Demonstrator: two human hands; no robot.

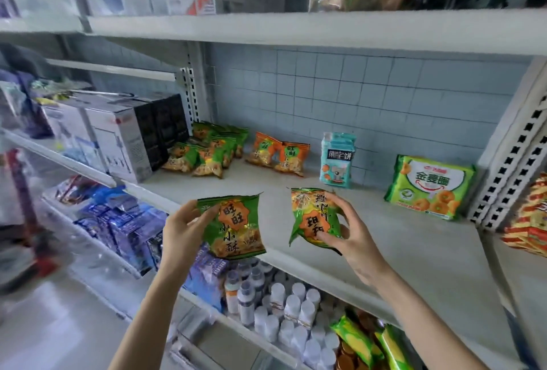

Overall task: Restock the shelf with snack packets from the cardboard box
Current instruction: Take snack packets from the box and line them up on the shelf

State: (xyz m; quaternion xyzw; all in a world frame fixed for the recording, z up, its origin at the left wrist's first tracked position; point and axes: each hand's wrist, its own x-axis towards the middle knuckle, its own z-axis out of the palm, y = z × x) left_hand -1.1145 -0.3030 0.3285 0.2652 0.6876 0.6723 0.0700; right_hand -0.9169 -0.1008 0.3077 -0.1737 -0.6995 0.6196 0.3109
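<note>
**Two green snack packets held up before the middle shelf**

At nine o'clock the far left edge was smeared with blur, and only purple and red shapes could be made out there. Toward ten o'clock stood white and black appliance boxes (124, 138). Below them, at eight o'clock, blue packs (124, 227) lay on a lower shelf, their print unreadable.

The left hand (180, 229) pinched the upper left edge of a green snack packet (233, 227) between thumb and fingers, just left of centre. The packet hung in front of the shelf's front lip. Behind it, at eleven o'clock, a pile of green packets (204, 153) lay on the shelf (384, 239), with two orange packets (278, 155) beside the pile.

Just right of centre, the right hand (352, 233) grasped a second green packet (313, 218). Its fingers curled round the right side and covered part of the print.

At six o'clock white-capped bottles (284, 310) crowded the shelf below, partly hidden by the forearms.

Toward one o'clock teal packets (337, 159) stood upright against the tiled back wall (355, 88). At three o'clock a large green pack (429, 186) leaned near the perforated upright (515, 156). Past the upright, red and yellow packets (529, 221) were cut off by the frame's edge.

The shelf board was pale grey. The goods on the shelf above, at twelve o'clock, were too blurred to name.
</note>
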